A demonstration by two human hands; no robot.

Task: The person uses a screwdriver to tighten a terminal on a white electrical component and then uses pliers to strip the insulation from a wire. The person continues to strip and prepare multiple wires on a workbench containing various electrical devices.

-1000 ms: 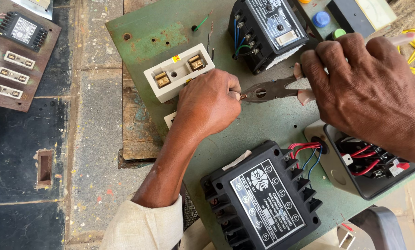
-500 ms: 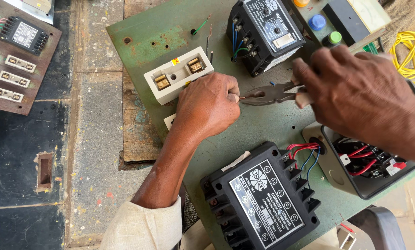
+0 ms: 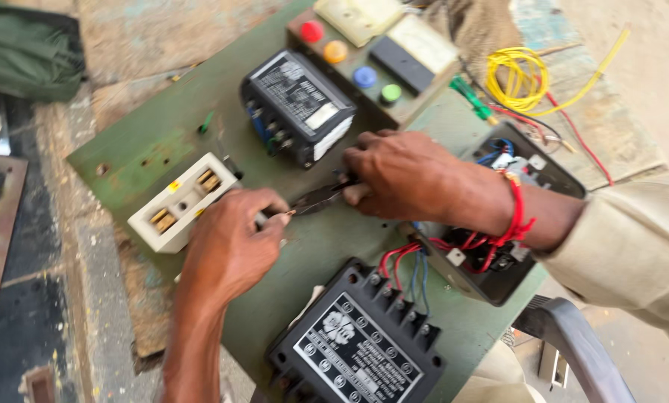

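— What are the two hands doing?

— The right hand (image 3: 402,175) is closed around the handles of a pair of pliers (image 3: 321,198), fingers clenched on them. The nose of the pliers points toward the left hand (image 3: 234,239), near the middle of the green board (image 3: 148,145).

— And the left hand's fingers?

— Curled in a loose fist, with the fingertips pinching something small right at the tip of the pliers. It is too blurred to tell what it is.

— What carries all this?

— The green board itself, lying on a rough paved floor (image 3: 73,298). A cream terminal block (image 3: 181,201) sits near the board's left edge, just beside the left hand. A black relay box (image 3: 299,104) stands toward the far edge, just behind the right hand. A larger black unit (image 3: 357,347) with a row of terminals sits at the near edge.

— Anything near the right wrist?

— A red thread bracelet (image 3: 517,213) is on it, and beneath the forearm lies an open black housing (image 3: 491,276) with red and blue wires. At the far edge is a panel of coloured buttons (image 3: 349,63); a coil of yellow wire (image 3: 517,78) lies past the board's far right corner.
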